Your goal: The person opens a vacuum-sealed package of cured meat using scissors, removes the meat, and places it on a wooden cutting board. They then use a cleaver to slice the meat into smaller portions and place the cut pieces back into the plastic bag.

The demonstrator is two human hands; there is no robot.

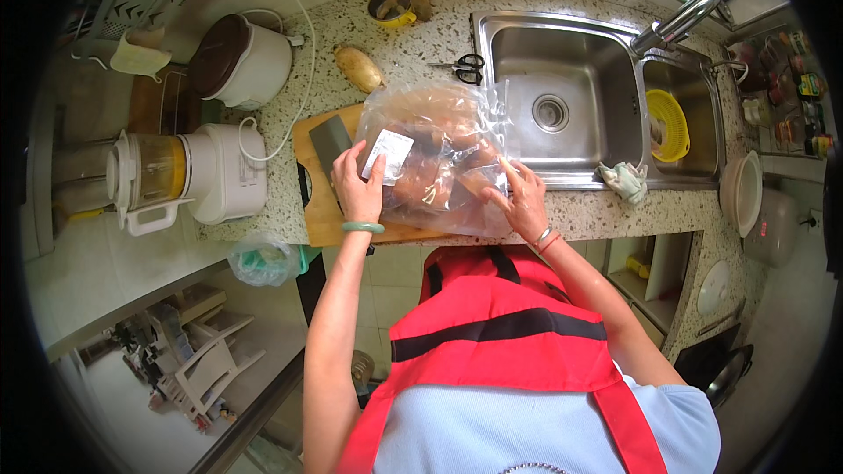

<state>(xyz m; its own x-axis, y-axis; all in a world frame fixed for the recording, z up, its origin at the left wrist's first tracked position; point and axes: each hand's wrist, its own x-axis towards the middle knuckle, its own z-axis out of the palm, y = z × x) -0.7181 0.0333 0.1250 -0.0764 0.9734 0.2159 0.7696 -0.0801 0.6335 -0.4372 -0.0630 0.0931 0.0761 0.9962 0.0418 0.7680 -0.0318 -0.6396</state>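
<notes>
A clear plastic bag point(438, 194) of brownish, lumpy food lies over a wooden cutting board point(316, 224); the kind of food is hard to tell through the shiny film. It bears a white printed label point(397, 148). My left hand point(359, 178) holds the bag's left side, its thumb over the label. At the lower right, my right hand point(523, 201) grips the bag's edge between thumb and fingers. A flat dark-grey blade point(332, 138), which looks like a cleaver's, rests on the board's left part, partly covered by the bag and my left hand.
Behind the bag are a tan root vegetable point(359, 69) and black-handled scissors point(469, 69). A steel sink point(570, 92) adjoins on the right, with a rag point(622, 181) on its front rim. To the left stand a blender point(197, 174) and a rice cooker point(247, 62), with a white cord point(306, 92) trailing nearby.
</notes>
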